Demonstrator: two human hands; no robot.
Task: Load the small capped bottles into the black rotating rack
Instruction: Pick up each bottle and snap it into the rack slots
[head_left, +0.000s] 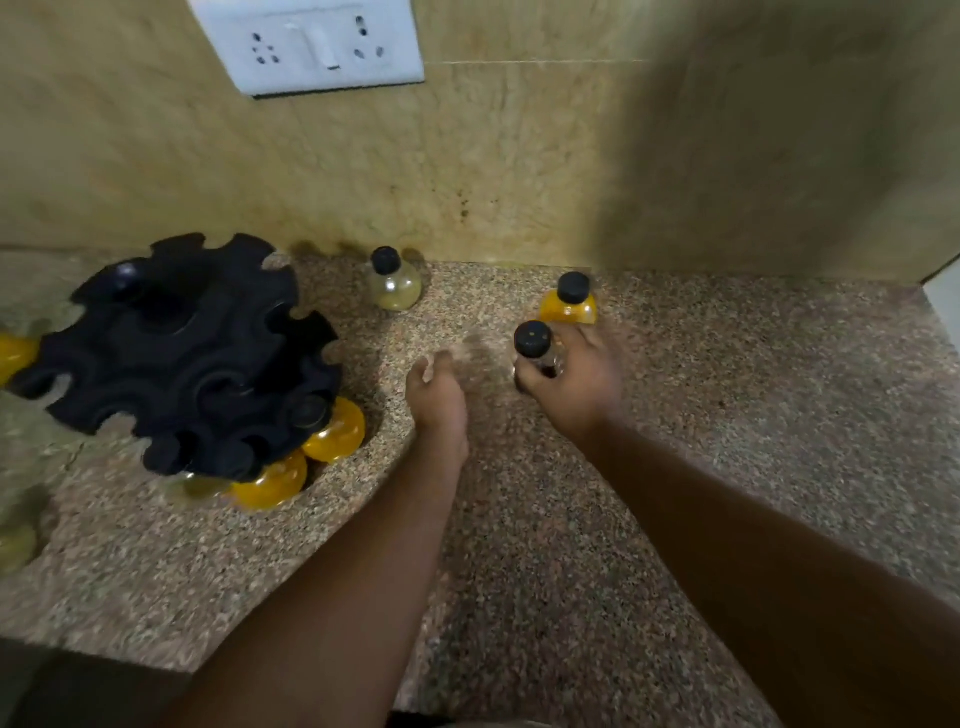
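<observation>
the right hand (571, 379), right of centre in the frame, is wrapped around a small bottle with a black cap (533, 339), its body mostly hidden by the fingers, so its contents are hard to tell. the left hand (439, 395) sits just beside it, loosely curled and holding nothing, its fingertips blurred. the black rack (182, 358) stands at the left of the frame on the speckled bench (727, 467), with yellow bottles (332, 431) already hanging along its lower edge. two more wait near the wall: an orange bottle (567, 306) just behind the right hand and a pale bottle (393, 283) at upper centre. to do this step well, grip low on the body so the neck stays free, carry it across to an open notch, and slide the neck in sideways until the cap seats; the free hand could steady or turn the rack.
</observation>
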